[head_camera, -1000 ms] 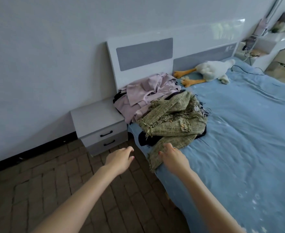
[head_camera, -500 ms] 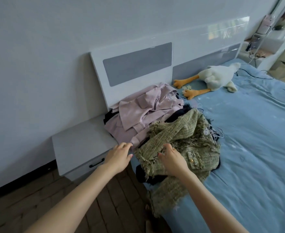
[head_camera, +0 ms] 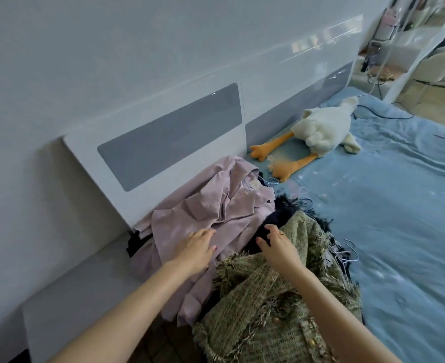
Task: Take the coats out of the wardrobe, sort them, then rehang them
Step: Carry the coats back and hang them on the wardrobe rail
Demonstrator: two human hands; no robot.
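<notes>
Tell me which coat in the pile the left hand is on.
The pale pink coat: the left hand rests on it, beside the green tweed coat.

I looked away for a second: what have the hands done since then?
Both hands reached forward into the pile. The left hand now rests on the pink coat; the right hand has curled onto the dark garment beside the green tweed coat. The coats and the plush goose stayed put.

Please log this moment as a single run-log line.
stage: sorting coats on bed | left hand: flat on pink coat | right hand: gripping dark garment beside green tweed coat
</notes>
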